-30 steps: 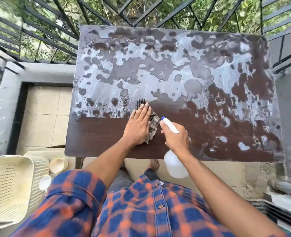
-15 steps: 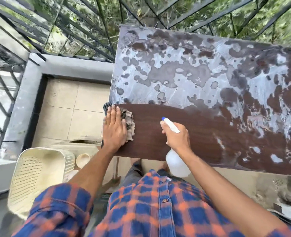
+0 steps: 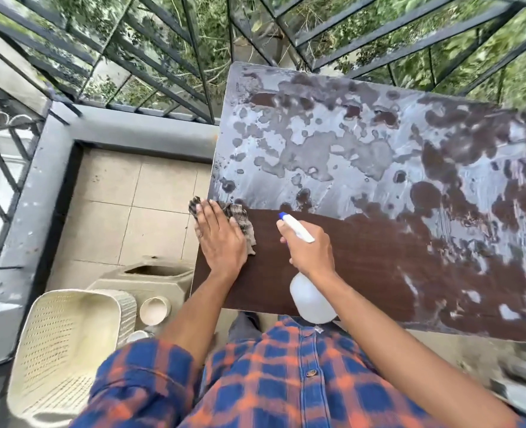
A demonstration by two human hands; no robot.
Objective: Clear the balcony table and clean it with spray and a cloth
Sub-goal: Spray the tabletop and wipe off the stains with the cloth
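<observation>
Spanning the right half of the view, the dark brown table (image 3: 379, 267) carries a pale grey film with dark blotches over its far portion; the near-left strip shows clean wood grain. Left hand (image 3: 221, 239) lies flat, fingers extended, pressing a grey checked cloth (image 3: 240, 217) at the table's left edge, one corner overhanging. Right hand (image 3: 309, 250) is closed around the neck of a white spray bottle (image 3: 309, 299), its blue-tipped nozzle pointing far-left, body hanging at the near edge.

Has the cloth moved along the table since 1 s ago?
Yes. The cloth slid left to the table left edge, under the left hand.
</observation>
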